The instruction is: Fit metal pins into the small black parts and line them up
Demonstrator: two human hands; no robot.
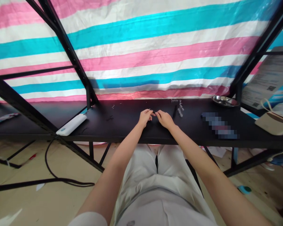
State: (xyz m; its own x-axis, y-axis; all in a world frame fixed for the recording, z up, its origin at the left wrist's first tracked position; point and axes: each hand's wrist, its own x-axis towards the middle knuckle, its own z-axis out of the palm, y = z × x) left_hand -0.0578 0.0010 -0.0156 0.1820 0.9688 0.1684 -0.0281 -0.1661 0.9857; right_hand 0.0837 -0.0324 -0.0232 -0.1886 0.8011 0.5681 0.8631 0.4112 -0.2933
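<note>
Above the black table (122, 125), my left hand (145, 118) and my right hand (165, 118) meet with fingertips nearly touching. Between them is a small dark, slim piece (152, 111), pinched by both hands; its kind is too small to make out. Just right of my right hand lies a dark stick-like thing (174, 110). Beside it are several small whitish or clear pieces (180, 110) in a short row. Farther left, a few thin dark bits (110, 118) rest on the tabletop.
A white, long device (72, 124) with a black cable (47, 157) lies at the left by the frame post (73, 56). A shiny metal dish (225, 101) stands at the back right. Nearer is a blurred-out flat item (219, 125). A beige box (273, 122) sits far right.
</note>
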